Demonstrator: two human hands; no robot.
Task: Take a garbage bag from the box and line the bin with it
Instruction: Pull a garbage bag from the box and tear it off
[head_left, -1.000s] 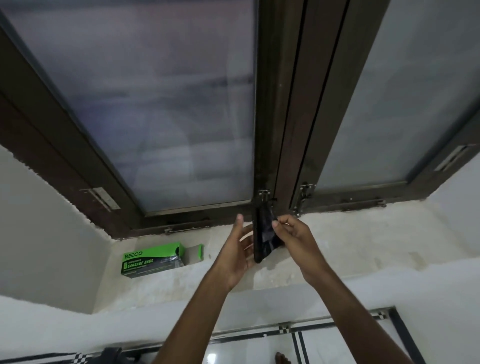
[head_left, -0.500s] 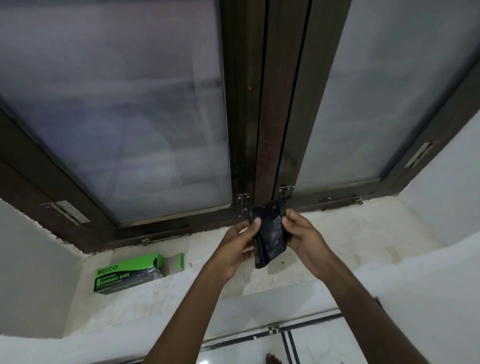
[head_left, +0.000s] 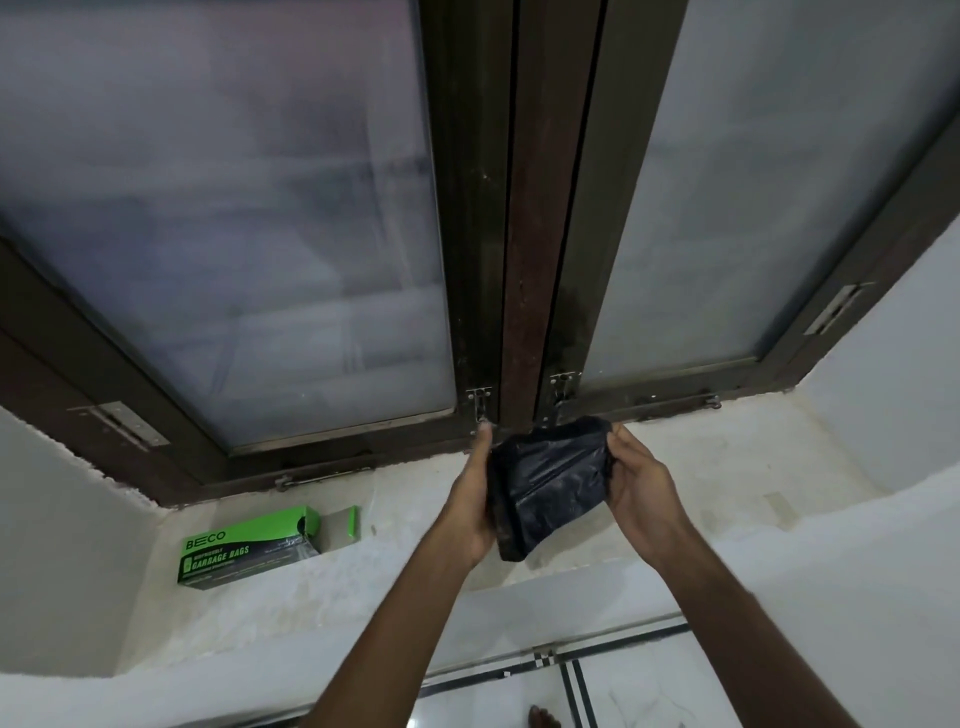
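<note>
A green garbage bag box lies flat on the window sill near its left end, its end flap open toward the right. Well to its right, above the middle of the sill's front edge, both hands hold a folded black garbage bag between them. The left hand grips the bag's left edge — thumb raised toward the dark window frame, fingers hidden behind the plastic. The right hand pinches the bag's upper right corner, fingers curled over it. The bin is out of sight; below the sill shows white tiled floor.
</note>
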